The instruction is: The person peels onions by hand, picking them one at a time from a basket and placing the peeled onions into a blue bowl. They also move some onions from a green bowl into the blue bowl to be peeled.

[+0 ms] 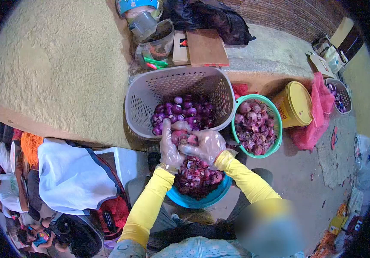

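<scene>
My left hand (170,148), in a clear plastic glove, is closed around a reddish onion (179,137). My right hand (207,145), gloved the same way, meets it from the other side with its fingers on the onion; whether it also has a small blade is hidden. Just beneath both hands, a blue basin (200,203) is heaped with dark red onion skins (195,178). Beyond them stands a grey perforated basket (146,88) holding many shiny peeled purple onions (187,112). A green basket (278,139) on the right contains unpeeled red onions (256,122).
Right of the green basket are a lidded yellow bucket (299,103) and a pink mesh sack (309,133). Another basket (343,104) with onions sits farther right. A rough concrete ledge (64,77) rises at left, with a white cloth (73,176) below it. Cardboard (207,47) lies behind the grey basket.
</scene>
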{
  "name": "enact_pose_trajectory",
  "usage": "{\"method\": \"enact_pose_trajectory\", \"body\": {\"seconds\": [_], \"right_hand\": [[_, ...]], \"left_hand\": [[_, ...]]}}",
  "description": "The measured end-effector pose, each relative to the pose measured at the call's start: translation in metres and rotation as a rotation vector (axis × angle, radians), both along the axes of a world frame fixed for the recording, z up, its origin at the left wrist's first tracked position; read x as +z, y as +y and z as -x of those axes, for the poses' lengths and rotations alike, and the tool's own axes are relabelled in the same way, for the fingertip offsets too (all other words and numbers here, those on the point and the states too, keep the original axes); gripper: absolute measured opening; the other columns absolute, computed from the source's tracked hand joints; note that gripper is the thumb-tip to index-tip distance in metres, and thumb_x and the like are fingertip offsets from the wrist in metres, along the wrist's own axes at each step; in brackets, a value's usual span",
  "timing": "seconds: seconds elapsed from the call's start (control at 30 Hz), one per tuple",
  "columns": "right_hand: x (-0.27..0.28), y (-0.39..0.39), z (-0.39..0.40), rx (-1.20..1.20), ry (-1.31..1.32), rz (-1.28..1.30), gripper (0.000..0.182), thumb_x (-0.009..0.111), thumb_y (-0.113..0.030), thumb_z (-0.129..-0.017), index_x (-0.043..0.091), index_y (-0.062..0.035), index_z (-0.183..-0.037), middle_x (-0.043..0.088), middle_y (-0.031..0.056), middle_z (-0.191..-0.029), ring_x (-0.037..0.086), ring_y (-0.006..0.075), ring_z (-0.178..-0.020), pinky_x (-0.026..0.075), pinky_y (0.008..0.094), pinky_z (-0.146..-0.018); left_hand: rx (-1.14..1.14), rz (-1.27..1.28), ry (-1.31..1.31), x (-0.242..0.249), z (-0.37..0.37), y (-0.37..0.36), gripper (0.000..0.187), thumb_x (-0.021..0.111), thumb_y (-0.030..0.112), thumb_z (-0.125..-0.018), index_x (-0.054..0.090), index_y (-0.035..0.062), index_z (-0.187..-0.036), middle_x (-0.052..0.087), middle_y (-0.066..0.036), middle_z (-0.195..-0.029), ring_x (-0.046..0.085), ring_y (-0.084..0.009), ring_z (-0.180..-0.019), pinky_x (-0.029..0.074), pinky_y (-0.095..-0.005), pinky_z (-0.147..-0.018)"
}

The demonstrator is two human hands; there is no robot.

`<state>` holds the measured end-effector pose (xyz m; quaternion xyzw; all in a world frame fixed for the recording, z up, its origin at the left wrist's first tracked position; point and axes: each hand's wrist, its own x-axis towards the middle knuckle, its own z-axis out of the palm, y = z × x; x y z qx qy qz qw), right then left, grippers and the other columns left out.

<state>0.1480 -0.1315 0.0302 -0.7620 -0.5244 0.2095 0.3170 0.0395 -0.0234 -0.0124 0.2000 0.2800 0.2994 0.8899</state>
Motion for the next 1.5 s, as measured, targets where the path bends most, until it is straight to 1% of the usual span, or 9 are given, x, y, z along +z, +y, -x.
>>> {"method": "enact_pose_trajectory", "body": {"seconds": [0.1,0.2,0.3,0.4,0.57,0.83,0.9,1.27,1.5], "right_hand": [[-0.017,0.001,0.01,-0.054,0.039,0.037,0.061,0.067,-0.068,-0.084,0.073,-0.0077,-0.094,0.07,0.02,-0.078,0.069,0.0426,-0.075,0.054,0.0493,-0.07],[-0.016,-0.001,0.017,-0.066,0.309,-0.057,0.054,0.069,-0.058,-0.089,0.065,-0.0051,-0.079,0.057,0.0103,-0.064,0.053,0.0218,-0.06,0.047,0.0384,-0.064],[-0.019,0.002,0.018,-0.067,0.43,-0.071,0.055,0.07,-0.058,-0.089,0.063,-0.0052,-0.078,0.055,0.0086,-0.064,0.053,0.0193,-0.061,0.046,0.0369,-0.062],[-0.007,0.0,0.001,-0.035,0.409,0.068,0.058,0.069,-0.067,-0.084,0.069,-0.0089,-0.082,0.067,0.0178,-0.072,0.066,0.0383,-0.069,0.052,0.0467,-0.069],[-0.012,-0.002,-0.02,0.061,-0.123,-0.051,0.056,0.072,-0.068,-0.078,0.07,-0.0122,-0.079,0.069,0.0158,-0.072,0.07,0.0371,-0.071,0.054,0.0489,-0.067],[-0.002,-0.001,-0.016,0.055,-0.163,-0.029,0.072,0.074,-0.066,-0.078,0.061,-0.027,-0.137,0.073,0.0118,-0.079,0.071,0.0363,-0.072,0.056,0.0488,-0.067],[0.0,-0.001,-0.012,0.055,-0.131,-0.055,0.07,0.073,-0.066,-0.078,0.063,-0.0256,-0.135,0.073,0.0128,-0.079,0.071,0.0362,-0.072,0.056,0.049,-0.067],[-0.029,0.007,0.011,-0.063,0.095,-0.072,0.061,0.064,-0.066,-0.087,0.07,-0.0129,-0.116,0.07,0.0235,-0.081,0.069,0.0427,-0.076,0.054,0.0521,-0.07],[-0.002,0.002,-0.008,0.027,-0.098,-0.009,0.064,0.069,-0.066,-0.083,0.071,-0.0171,-0.123,0.075,0.01,-0.083,0.072,0.0359,-0.077,0.056,0.0484,-0.073]], "left_hand": [[0.066,-0.06,-0.093,-0.008,0.003,-0.003,0.048,0.05,0.056,-0.104,0.063,0.0101,-0.101,0.066,-0.005,-0.091,0.064,-0.0197,-0.085,0.055,-0.0373,-0.078],[0.202,-0.066,-0.025,-0.007,0.001,-0.004,0.051,0.048,0.058,-0.104,0.062,0.0101,-0.096,0.065,-0.006,-0.09,0.064,-0.0205,-0.085,0.054,-0.037,-0.079],[0.244,-0.192,-0.014,0.004,0.004,-0.006,0.053,0.046,0.059,-0.104,0.063,0.0088,-0.097,0.066,-0.007,-0.092,0.064,-0.0206,-0.084,0.053,-0.0359,-0.08],[0.013,-0.3,-0.002,0.011,0.006,0.004,0.057,0.041,0.059,-0.106,0.064,0.0073,-0.109,0.069,-0.008,-0.102,0.064,-0.0214,-0.097,0.053,-0.0387,-0.088],[-0.054,-0.19,0.08,-0.004,0.015,0.023,0.062,0.039,0.06,-0.106,0.063,0.0067,-0.126,0.069,-0.01,-0.12,0.065,-0.0228,-0.11,0.052,-0.0401,-0.1],[-0.161,-0.012,-0.034,0.024,0.005,0.001,0.038,0.06,0.042,-0.103,0.067,0.0052,-0.11,0.07,-0.01,-0.11,0.066,-0.0248,-0.109,0.052,-0.0428,-0.102],[-0.173,-0.032,-0.328,0.009,0.002,0.003,0.028,0.06,0.035,-0.103,0.065,0.0072,-0.104,0.07,-0.009,-0.107,0.066,-0.0243,-0.106,0.052,-0.0431,-0.101],[0.17,0.136,-0.231,0.006,0.003,-0.005,0.02,0.061,0.031,-0.102,0.063,0.011,-0.104,0.069,-0.007,-0.101,0.065,-0.0227,-0.098,0.055,-0.0427,-0.091],[-0.141,0.177,-0.199,0.004,0.01,0.008,0.017,0.061,0.028,-0.102,0.063,0.0112,-0.104,0.068,-0.007,-0.102,0.065,-0.0227,-0.097,0.055,-0.0438,-0.092]]}}
